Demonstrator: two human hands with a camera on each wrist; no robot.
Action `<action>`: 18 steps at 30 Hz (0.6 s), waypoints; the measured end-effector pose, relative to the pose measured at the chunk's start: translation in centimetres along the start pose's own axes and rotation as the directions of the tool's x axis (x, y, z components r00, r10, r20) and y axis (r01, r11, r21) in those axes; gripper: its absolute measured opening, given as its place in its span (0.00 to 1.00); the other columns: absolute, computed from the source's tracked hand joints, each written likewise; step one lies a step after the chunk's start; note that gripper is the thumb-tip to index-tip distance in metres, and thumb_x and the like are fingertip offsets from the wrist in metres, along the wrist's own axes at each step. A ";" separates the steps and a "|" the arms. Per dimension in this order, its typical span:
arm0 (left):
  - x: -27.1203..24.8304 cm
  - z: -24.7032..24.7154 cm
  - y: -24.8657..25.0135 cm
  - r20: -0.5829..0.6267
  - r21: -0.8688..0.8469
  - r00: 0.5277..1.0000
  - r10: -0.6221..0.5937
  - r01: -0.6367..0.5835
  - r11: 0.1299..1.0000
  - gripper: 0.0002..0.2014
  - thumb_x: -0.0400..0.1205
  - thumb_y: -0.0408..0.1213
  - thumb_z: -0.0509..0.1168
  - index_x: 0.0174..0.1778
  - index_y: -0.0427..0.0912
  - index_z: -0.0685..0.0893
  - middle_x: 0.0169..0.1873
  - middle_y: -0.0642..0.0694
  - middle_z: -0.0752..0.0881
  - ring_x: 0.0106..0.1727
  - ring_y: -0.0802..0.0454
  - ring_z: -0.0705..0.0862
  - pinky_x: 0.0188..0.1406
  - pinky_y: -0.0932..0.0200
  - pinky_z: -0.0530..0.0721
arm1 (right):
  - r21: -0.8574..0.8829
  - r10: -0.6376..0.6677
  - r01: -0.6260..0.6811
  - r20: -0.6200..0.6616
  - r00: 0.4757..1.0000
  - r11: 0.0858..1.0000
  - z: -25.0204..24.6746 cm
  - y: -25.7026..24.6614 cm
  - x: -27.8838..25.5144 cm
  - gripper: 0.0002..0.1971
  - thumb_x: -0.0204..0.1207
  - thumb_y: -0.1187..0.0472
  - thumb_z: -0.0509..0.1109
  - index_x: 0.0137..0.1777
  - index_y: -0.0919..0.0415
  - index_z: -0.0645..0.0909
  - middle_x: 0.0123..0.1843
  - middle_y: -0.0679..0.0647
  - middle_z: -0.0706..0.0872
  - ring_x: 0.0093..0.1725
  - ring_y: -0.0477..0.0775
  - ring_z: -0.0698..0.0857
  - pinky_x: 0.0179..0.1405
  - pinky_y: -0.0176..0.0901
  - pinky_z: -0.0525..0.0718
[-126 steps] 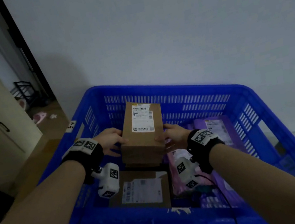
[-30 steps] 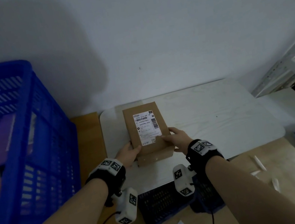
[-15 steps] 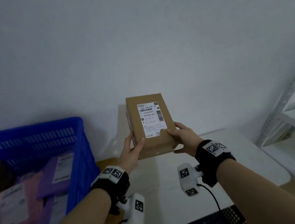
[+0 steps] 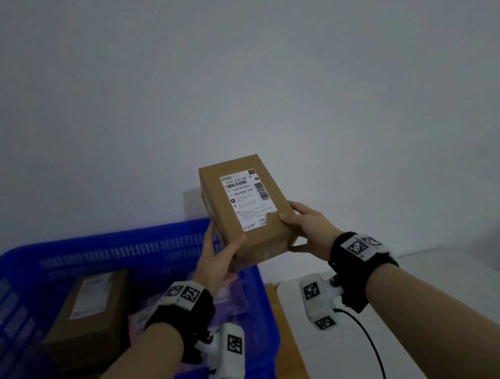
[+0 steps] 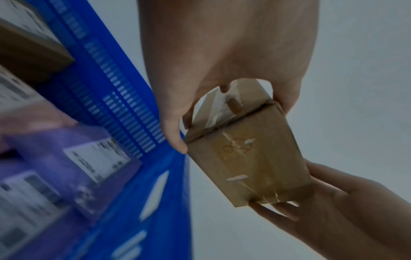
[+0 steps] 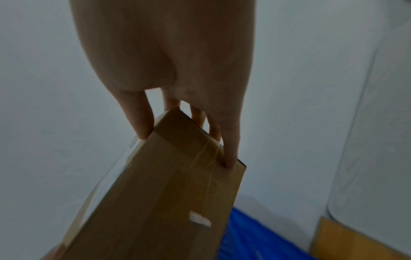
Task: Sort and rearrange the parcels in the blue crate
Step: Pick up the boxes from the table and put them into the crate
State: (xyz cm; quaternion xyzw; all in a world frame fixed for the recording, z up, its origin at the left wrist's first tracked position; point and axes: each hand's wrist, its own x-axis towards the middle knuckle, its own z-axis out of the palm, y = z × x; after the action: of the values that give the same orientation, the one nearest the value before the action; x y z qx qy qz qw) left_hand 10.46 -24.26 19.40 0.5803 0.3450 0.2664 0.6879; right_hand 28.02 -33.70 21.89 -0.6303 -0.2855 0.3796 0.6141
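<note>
The label (image 4: 246, 201) on the held box (image 4: 248, 216) is too small to read. The blue crate (image 4: 102, 243) is cut off at the left edge, its parcels (image 5: 73, 158) blurred in the left wrist view. The right hand's (image 4: 310, 229) fingers are hidden behind the box.

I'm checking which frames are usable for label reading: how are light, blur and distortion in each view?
Head view: dim, bluish, wide-angle bending at the edges; the label on the held cardboard box is mostly sharp, small print unreadable. Left wrist view: the blue crate and purple parcels are motion-blurred; the box sharper. Right wrist view: dark, the right hand backlit against the pale wall.
</note>
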 end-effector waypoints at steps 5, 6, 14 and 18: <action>-3.1 -9.4 0.7 -0.088 -0.024 0.996 0.036 -0.038 0.999 0.43 0.77 0.41 0.71 0.81 0.64 0.52 0.72 0.47 0.73 0.52 0.50 0.79 0.50 0.49 0.82 | 0.025 -0.019 0.017 0.046 0.999 1.000 10.6 0.4 -0.4 0.20 0.78 0.63 0.66 0.70 0.51 0.77 0.61 0.54 0.83 0.59 0.56 0.78 0.38 0.48 0.82; -3.6 -11.2 0.7 -0.117 -0.022 0.992 0.040 -0.043 0.999 0.44 0.77 0.40 0.72 0.82 0.62 0.51 0.71 0.48 0.73 0.55 0.47 0.79 0.52 0.47 0.82 | 0.035 -0.012 0.010 0.054 0.998 0.999 12.6 0.6 -0.5 0.20 0.77 0.63 0.67 0.69 0.52 0.77 0.58 0.54 0.82 0.56 0.56 0.78 0.35 0.45 0.81; -6.3 -22.6 0.9 -0.202 -0.132 0.978 -0.057 0.031 0.991 0.45 0.70 0.44 0.77 0.76 0.69 0.56 0.74 0.48 0.74 0.67 0.38 0.79 0.56 0.34 0.83 | 0.016 0.058 -0.060 0.111 0.992 0.998 24.3 1.9 -0.4 0.24 0.75 0.57 0.72 0.69 0.60 0.70 0.55 0.54 0.79 0.48 0.51 0.79 0.47 0.51 0.83; -6.1 -25.4 1.3 -0.218 -0.170 0.973 -0.082 0.045 0.984 0.46 0.73 0.44 0.74 0.77 0.70 0.49 0.75 0.42 0.71 0.66 0.30 0.79 0.60 0.34 0.82 | -0.032 0.165 -0.162 0.154 0.974 0.986 27.9 2.1 0.7 0.51 0.50 0.34 0.81 0.73 0.53 0.67 0.69 0.53 0.77 0.66 0.60 0.77 0.66 0.69 0.75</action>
State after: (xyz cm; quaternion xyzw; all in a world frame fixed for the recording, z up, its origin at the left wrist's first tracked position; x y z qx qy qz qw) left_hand -13.22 -13.10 19.40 0.4769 0.4156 0.3353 0.6981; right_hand 5.01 -17.73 20.95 -0.6258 -0.2836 0.4743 0.5504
